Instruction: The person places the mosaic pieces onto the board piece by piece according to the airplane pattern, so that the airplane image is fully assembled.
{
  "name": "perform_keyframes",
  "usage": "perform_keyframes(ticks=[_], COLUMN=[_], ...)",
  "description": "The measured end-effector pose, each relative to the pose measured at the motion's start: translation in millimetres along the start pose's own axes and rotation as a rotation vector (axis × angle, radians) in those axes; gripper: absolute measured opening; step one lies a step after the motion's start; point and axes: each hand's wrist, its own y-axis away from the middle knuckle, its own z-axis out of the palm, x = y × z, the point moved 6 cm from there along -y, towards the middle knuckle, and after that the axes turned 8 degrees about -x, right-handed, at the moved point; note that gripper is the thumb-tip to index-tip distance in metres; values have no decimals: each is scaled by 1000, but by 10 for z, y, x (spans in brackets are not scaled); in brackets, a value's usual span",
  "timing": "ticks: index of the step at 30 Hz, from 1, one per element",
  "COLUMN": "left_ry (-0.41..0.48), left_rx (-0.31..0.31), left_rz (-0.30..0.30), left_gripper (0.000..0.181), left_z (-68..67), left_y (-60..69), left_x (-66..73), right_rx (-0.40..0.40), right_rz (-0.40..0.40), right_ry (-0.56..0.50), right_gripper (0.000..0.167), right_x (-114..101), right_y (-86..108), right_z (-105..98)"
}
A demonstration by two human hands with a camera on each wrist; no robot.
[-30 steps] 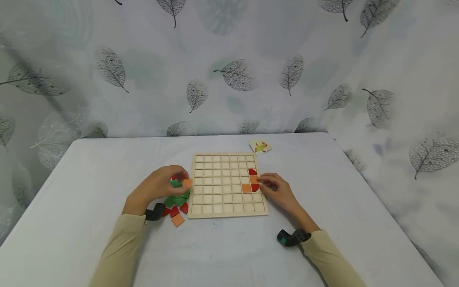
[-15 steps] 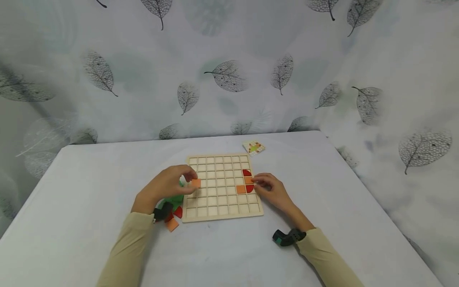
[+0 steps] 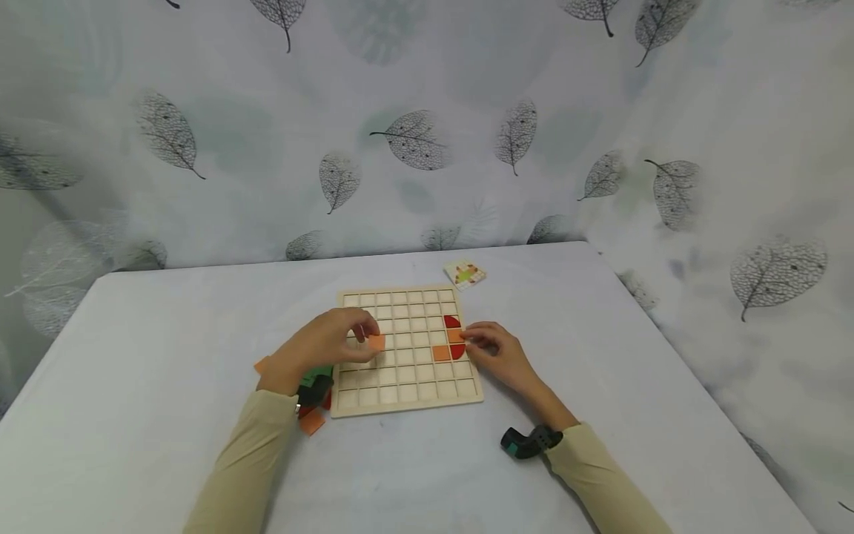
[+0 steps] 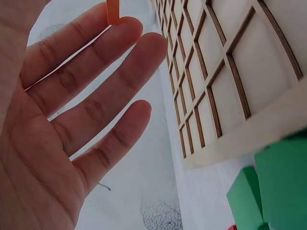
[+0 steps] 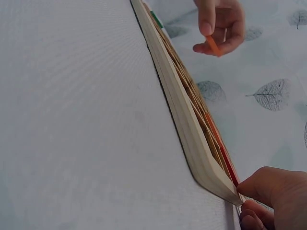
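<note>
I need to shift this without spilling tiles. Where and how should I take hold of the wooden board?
Probably by the right rim, coming from the right: thumb on top, fingers against the outer side. The board lies flat with a plain wooden edge there, and the right hand grips that side. Loose green pieces crowd its left side.

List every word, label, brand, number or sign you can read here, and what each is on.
No readable text anywhere.
Card: coloured pattern; any writing is too small to read.
Left black band, right black band: any marking is too small to read.
Board, orange tile in the left hand: no lettering visible.
</note>
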Motion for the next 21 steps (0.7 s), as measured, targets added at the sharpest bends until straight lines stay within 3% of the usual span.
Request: perform_keyframes(ticks=[12,21], left_ry=[-62,-62], left_rx=[-30,-53], left_rz=[40,76], left_gripper=[20,19], left_z=[121,229], left_y=[-226,-415], left_x=[105,220], right_rx=[2,-5], right_rz=[-26,16], right_ry=[-10,-14], right_gripper=[25,25], right_x=[9,-11], right_y=[-1,6], right_z=[6,-4])
